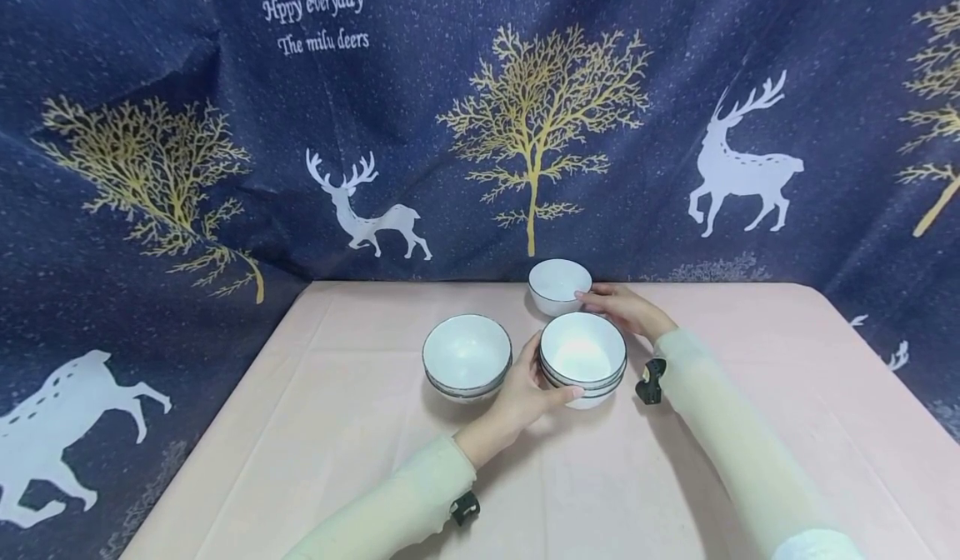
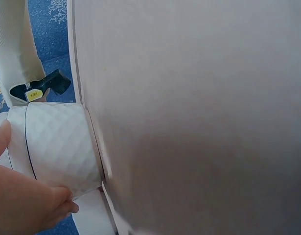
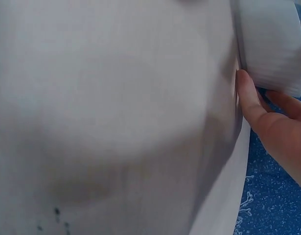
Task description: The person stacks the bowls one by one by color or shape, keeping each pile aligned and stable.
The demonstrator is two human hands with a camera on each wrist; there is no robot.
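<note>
My left hand (image 1: 525,389) grips a stack of white dark-rimmed bowls (image 1: 583,347), thumb across the front and fingers round the left side. In the left wrist view, the lowest bowl of this stack (image 2: 62,147) has a dimpled outer wall. Just behind the stack, my right hand (image 1: 626,306) holds a single white bowl (image 1: 559,281) by its right side, thumb at the rim. The right wrist view shows fingers (image 3: 248,93) low against that bowl's ribbed wall (image 3: 272,49). Left of my left hand stands another stack of white bowls (image 1: 467,353).
A pale pink cloth (image 1: 337,427) covers the table. Behind it hangs a dark blue backdrop (image 1: 637,210) printed with deer and golden trees, close to the single bowl at the back edge. Dark wrist devices (image 1: 651,381) sit on both sleeves.
</note>
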